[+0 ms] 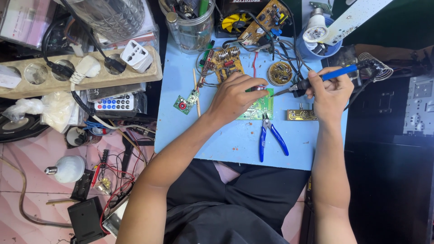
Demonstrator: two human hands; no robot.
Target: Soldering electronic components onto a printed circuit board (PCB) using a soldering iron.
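I see the green circuit board [261,106] lying flat on the blue bench [235,140], near its middle. My left hand [235,96] presses down on the board's left part, fingers curled over it and covering much of its surface. My right hand [331,91] is closed around the blue-handled soldering iron [323,77], whose dark tip points left and meets the board's upper right edge.

Just below the board lie blue-handled cutters [270,138], handles spread toward me. To the right of the board, under my right hand, sits a narrow brown board strip [302,115]. Above my left hand is a brown circuit board [228,63] with wires, and beside it a round board [280,73]. A small green board [185,104] lies near the bench's left edge. Off to the left, a power strip [81,72] holds several plugs, with a remote control [115,103] below it.
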